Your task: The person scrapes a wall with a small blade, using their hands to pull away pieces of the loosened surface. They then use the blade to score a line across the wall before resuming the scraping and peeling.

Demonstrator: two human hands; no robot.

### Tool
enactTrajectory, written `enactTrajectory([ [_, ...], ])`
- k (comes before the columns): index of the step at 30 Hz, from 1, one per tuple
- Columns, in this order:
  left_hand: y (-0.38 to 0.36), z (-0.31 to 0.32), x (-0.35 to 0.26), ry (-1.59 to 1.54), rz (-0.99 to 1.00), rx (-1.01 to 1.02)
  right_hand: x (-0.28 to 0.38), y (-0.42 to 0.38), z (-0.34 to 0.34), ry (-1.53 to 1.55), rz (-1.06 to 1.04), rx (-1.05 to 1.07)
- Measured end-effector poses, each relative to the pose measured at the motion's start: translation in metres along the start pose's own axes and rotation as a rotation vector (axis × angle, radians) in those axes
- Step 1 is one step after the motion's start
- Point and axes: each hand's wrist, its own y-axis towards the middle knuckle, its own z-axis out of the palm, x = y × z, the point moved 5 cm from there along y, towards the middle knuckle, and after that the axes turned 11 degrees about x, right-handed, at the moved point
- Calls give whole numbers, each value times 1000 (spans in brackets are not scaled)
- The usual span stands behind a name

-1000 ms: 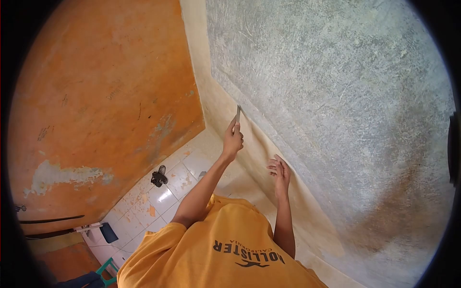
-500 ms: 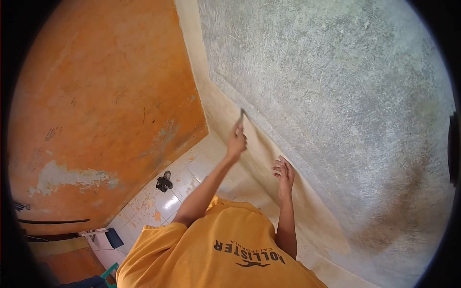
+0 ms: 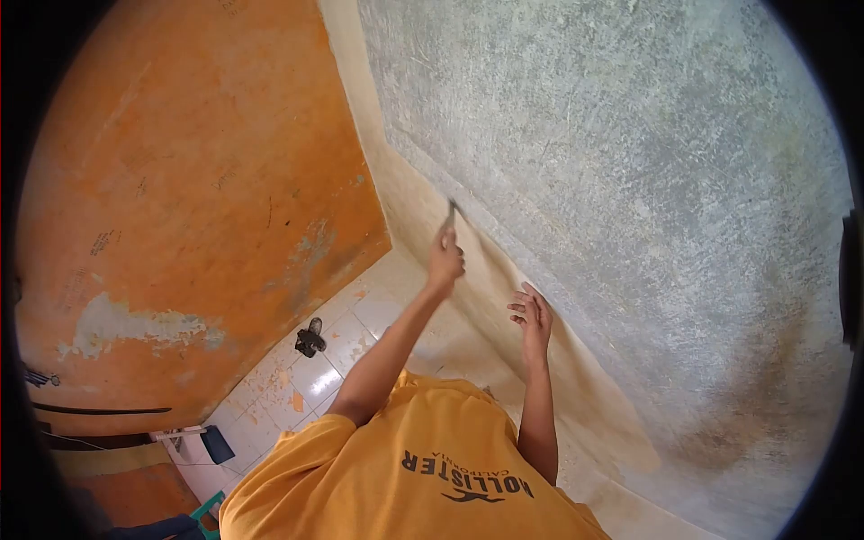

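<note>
My left hand [image 3: 445, 259] is closed around the handle of a thin dark-bladed tool that looks like a scraper [image 3: 452, 212]. Its tip meets the wall where the rough grey surface [image 3: 612, 171] borders a cream layer [image 3: 490, 261]. This layer looks like a loose sheet or old coating bulging off the lower wall. My right hand [image 3: 535, 317] rests against the cream layer's upper edge, lower and to the right, with fingers apart and nothing visibly gripped. The exact contact of its fingertips is hard to make out.
An orange wall [image 3: 207, 162] with a flaked patch [image 3: 135, 326] meets the grey wall at the corner on the left. Paint chips [image 3: 297, 400] lie on the white tile floor [image 3: 315, 376], near a dark object [image 3: 310, 337]. A dark blue dustpan-like item [image 3: 216, 445] stands farther left.
Both hands keep nearly the same places; the scraper tip and my right hand sit slightly higher in view. The whole view has shifted a little.
</note>
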Motion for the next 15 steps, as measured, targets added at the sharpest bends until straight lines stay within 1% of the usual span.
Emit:
enactTrajectory([
  [1,13,-10,0,6,17,-53,4,-4,1,-1,4,3],
  [2,24,-18,-4,-90,-3,19,9,-8,2,-3,7,8],
  [3,19,-14,-6,-87,-7,20,13,-8,2,-8,7,16],
  [5,7,-7,-9,-80,-10,19,1,-7,-9,-14,5,13],
  [6,-10,6,-8,-47,-77,10,-3,-4,-12,-14,0,11],
  [9,-22,16,1,-66,-73,101,0,-6,-11,3,11,-1],
  [10,-10,11,0,-63,-61,9,2,-7,-9,-3,5,-6],
  [13,-3,0,-7,-107,-88,130,6,-9,-7,-17,-6,-9],
  [15,-17,0,-4,-104,-123,151,7,-11,-3,-4,-16,-12],
])
